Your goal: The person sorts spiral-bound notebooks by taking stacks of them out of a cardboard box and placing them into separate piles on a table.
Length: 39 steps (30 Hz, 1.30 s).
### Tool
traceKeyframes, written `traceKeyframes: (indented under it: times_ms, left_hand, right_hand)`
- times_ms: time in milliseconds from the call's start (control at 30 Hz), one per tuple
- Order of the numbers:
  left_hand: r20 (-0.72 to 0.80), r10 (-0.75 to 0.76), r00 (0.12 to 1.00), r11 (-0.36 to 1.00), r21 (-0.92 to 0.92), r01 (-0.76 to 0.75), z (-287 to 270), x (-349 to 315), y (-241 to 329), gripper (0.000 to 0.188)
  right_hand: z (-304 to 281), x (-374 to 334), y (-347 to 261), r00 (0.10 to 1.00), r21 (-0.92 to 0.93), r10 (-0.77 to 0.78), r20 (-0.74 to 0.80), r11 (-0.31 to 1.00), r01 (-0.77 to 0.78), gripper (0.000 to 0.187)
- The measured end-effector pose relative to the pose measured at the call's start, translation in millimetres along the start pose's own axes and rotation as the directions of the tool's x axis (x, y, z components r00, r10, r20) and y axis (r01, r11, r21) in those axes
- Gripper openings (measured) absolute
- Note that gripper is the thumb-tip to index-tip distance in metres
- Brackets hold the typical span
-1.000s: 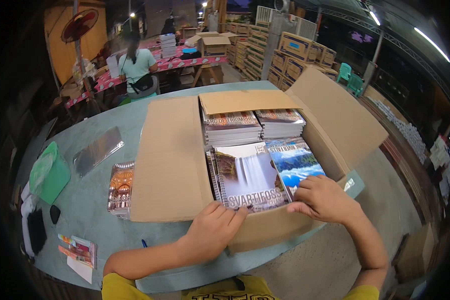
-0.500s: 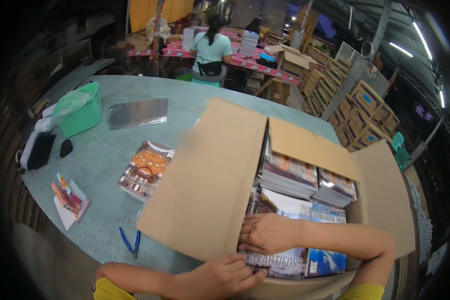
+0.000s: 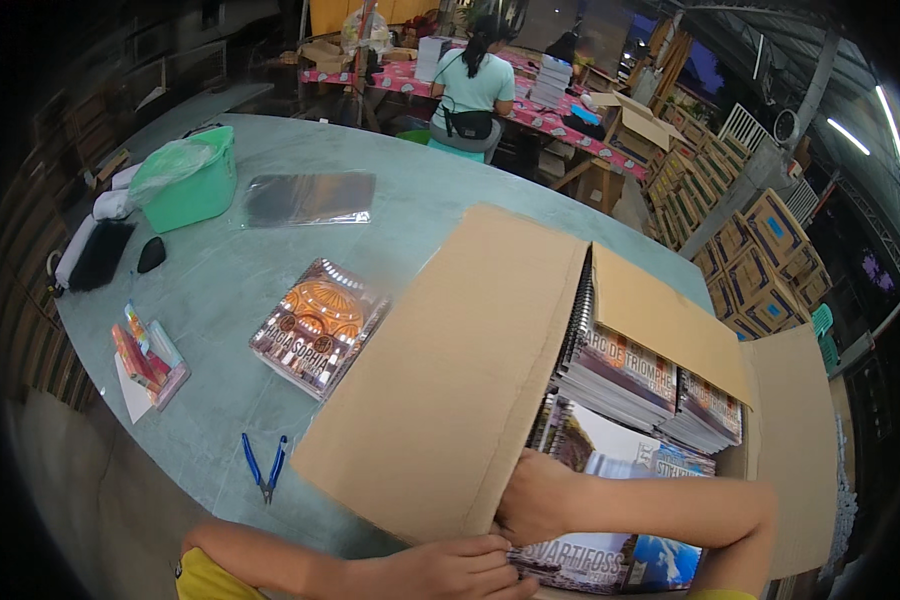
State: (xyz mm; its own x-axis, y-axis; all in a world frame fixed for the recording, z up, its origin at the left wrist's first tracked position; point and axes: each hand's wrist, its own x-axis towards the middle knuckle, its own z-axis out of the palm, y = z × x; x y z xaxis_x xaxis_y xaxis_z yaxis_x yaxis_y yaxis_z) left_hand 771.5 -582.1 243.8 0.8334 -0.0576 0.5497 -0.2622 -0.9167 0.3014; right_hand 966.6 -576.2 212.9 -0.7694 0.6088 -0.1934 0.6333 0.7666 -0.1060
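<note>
An open cardboard box (image 3: 440,370) sits in front of me, packed with stacks of spiral-bound notebooks (image 3: 625,365) that have photo covers. Inside it, my right hand (image 3: 542,498) reaches down at the left side of the front notebooks (image 3: 580,560); its fingertips are hidden there, so I cannot see whether it grips one. At the box's near left corner, my left hand (image 3: 455,572) has its fingers bent over the cardboard edge. A separate small stack of notebooks (image 3: 320,328), its cover showing an orange dome, lies on the table left of the box.
Blue-handled nippers (image 3: 265,468) lie near the table's front edge. Farther left are a pencil case (image 3: 152,355), a black mouse-shaped item (image 3: 151,254) and a green bin (image 3: 195,185). Clear plastic sleeves (image 3: 310,199) lie behind. A person (image 3: 473,85) sits beyond; stacked cartons (image 3: 760,265) stand right.
The view has shifted, moving the scene rightward in the picture. My right hand has gone deeper along the box's left inner side, and its fingers are now hidden. My left hand remains at the box corner.
</note>
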Motion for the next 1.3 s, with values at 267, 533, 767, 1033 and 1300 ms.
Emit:
traceKeyframes:
  times_ms: [267,533,767,1033,1300]
  left_hand:
    - [0.066,0.092,0.994,0.995,-0.047,-0.089,12,-23,-10,0.04]
    - [-0.091,-0.006,0.996,0.948,-0.316,-0.023,-5,-17,-9,0.024]
    - [0.098,-0.238,0.966,0.845,-0.47,0.256,-14,-9,5,0.029]
    - [0.223,-0.799,0.558,0.165,-0.812,0.56,-14,56,30,0.04]
    - [0.626,-0.714,0.313,-0.448,-0.752,0.483,20,54,2,0.08]
  right_hand:
    - [-64,-29,-14,0.991,0.101,0.097,0.088,0.989,-0.106,0.035]
    - [-101,-33,-13,0.944,0.178,0.106,0.314,0.97,-0.169,0.041]
    - [-104,-47,-12,0.983,0.195,0.091,0.161,0.973,-0.122,0.032]
    - [-104,-53,-7,0.971,0.147,0.064,0.232,0.984,-0.1,0.028]
    - [-101,-76,-2,0.999,0.267,0.023,0.037,0.963,-0.033,0.026]
